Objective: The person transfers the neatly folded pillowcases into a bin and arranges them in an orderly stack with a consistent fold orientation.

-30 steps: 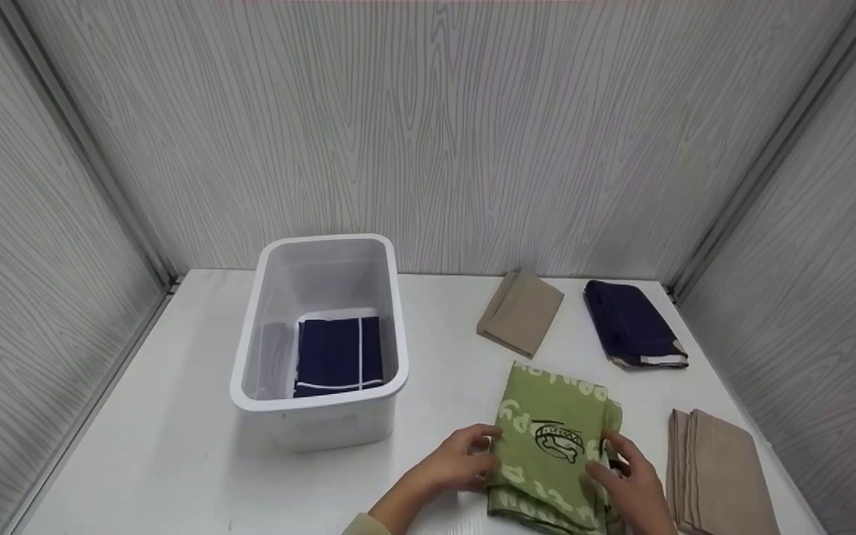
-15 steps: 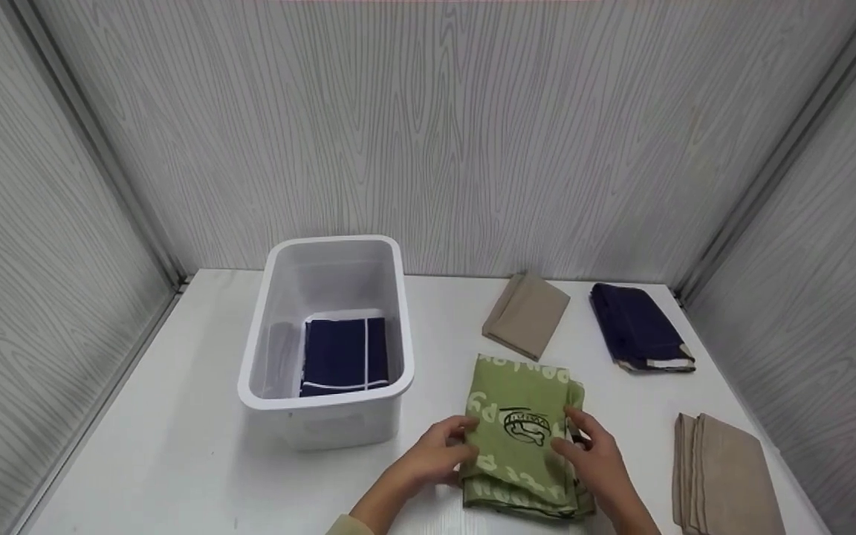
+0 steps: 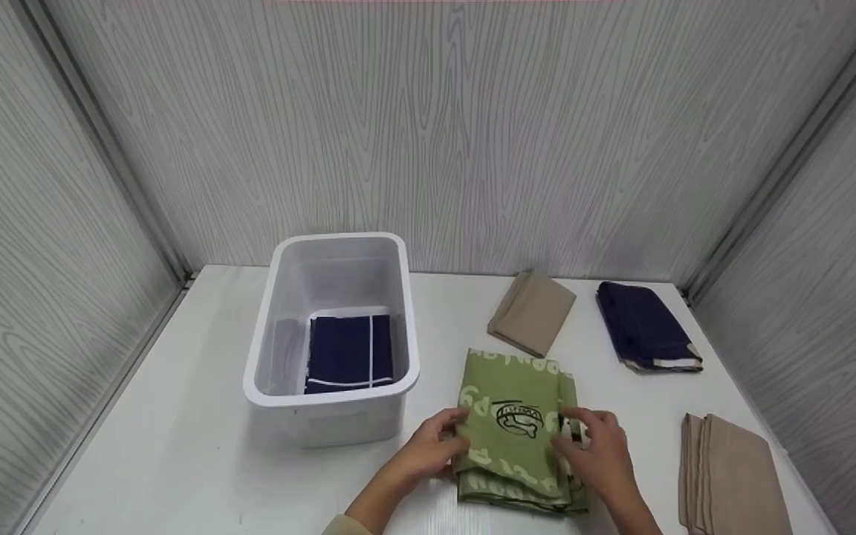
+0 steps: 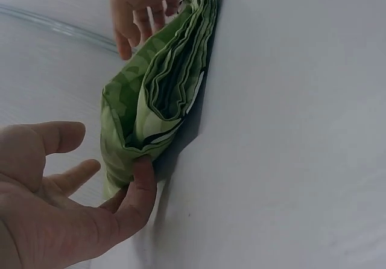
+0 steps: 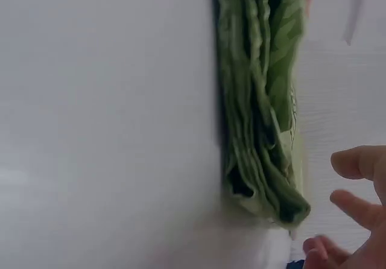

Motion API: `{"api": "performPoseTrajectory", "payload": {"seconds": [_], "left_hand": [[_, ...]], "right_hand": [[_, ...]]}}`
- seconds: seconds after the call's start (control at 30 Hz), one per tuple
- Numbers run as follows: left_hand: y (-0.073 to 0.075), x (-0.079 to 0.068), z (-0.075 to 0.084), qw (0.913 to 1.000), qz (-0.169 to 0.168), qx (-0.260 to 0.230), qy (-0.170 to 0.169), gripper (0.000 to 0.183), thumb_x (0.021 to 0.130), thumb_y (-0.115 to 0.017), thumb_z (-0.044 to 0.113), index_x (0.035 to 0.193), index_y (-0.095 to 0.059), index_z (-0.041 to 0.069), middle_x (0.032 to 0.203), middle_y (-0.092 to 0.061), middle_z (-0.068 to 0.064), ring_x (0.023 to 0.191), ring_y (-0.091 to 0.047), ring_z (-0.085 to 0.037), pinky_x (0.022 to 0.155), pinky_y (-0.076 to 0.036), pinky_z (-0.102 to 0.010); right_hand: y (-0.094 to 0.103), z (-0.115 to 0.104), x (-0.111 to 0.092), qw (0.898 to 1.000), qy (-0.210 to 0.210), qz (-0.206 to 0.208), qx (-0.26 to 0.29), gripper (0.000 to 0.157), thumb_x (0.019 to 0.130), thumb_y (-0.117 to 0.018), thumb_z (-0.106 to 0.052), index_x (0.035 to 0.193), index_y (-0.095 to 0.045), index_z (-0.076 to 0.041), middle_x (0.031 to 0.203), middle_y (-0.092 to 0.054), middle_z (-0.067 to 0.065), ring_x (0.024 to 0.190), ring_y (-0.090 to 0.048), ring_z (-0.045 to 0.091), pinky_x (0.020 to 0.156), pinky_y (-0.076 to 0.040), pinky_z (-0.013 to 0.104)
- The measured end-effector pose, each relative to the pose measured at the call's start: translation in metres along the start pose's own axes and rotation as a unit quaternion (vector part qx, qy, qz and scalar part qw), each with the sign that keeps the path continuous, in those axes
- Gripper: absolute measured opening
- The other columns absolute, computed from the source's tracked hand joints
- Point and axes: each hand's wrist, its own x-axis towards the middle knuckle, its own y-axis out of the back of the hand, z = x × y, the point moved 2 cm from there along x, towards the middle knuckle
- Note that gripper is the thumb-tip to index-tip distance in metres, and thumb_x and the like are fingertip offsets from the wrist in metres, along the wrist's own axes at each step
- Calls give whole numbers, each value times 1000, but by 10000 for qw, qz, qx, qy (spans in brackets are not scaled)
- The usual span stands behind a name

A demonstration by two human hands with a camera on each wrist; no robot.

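A folded green cloth (image 3: pixel 513 461) with pale lettering and a dark bone drawing lies on the white table, its layers stacked at the near edge. At its left edge is my left hand (image 3: pixel 428 449); in the left wrist view one fingertip of that hand (image 4: pixel 90 221) touches the cloth's folded corner (image 4: pixel 117 154), while the thumb stands apart. My right hand (image 3: pixel 599 453) is at the right edge, thumb over the top face in the head view. The right wrist view has this hand's spread fingers (image 5: pixel 356 212) beside the layered cloth (image 5: pixel 259 124).
Left of the hands stands a white plastic bin (image 3: pixel 330 401) with a folded navy cloth (image 3: pixel 342 353) inside. A small beige cloth (image 3: pixel 536 312) and another navy cloth (image 3: pixel 643 323) lie behind; a larger beige cloth (image 3: pixel 744 475) is at the right. Wood-grain panels (image 3: pixel 435 134) enclose the table.
Both hands and the green cloth have shifted left, mostly in the first half second. The view itself has swung slightly. The other cloths and the bin stay where they were.
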Motion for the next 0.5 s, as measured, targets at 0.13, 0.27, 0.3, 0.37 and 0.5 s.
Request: {"api": "performPoseTrajectory", "payload": {"seconds": [0.13, 0.27, 0.3, 0.37, 0.5], "left_hand": [[2, -1, 1, 9999, 68, 65, -85, 60, 89, -59, 9, 147, -44, 4, 144, -44, -24, 112, -57, -30, 79, -58, -51], [1, -2, 0, 9999, 76, 55, -119, 60, 89, -60, 10, 146, -45, 4, 145, -44, -24, 113, -56, -30, 80, -57, -53], [1, -1, 0, 9999, 56, 32, -108, 60, 89, -60, 9, 146, -45, 4, 145, -44, -24, 114, -56, -30, 80, -57, -53], [0, -1, -2, 9999, 6, -101, -80, 61, 88, -60, 8, 146, -44, 3, 145, -43, -25, 115, -56, -31, 82, -57, -54], [-1, 1, -4, 9999, 40, -158, -49, 63, 84, -61, 6, 145, -45, 3, 144, -40, -29, 119, -53, -36, 83, -57, -55]], "right_hand": [[-11, -7, -13, 9772, 1539, -744, -1258, 40, 79, -82, -44, 114, -74, -28, 114, -59, 2, 101, -50, 23, 77, -45, 42], [-17, -7, -21, 9454, 2581, -762, -1837, 12, 85, -78, -36, 97, -77, -33, 114, -62, -4, 101, -52, 19, 77, -48, 44], [-16, -6, -23, 9421, 2734, -639, -1835, 6, 87, -77, -30, 92, -77, -31, 114, -63, -4, 100, -54, 18, 77, -49, 43], [-13, -5, -26, 9369, 2937, -378, -1860, 7, 89, -75, -24, 87, -74, -30, 112, -65, -7, 99, -56, 14, 80, -51, 41], [-5, 0, -32, 9215, 3238, 31, -2146, 17, 86, -75, -16, 83, -67, -31, 107, -67, -11, 94, -58, 11, 78, -53, 38]]}}
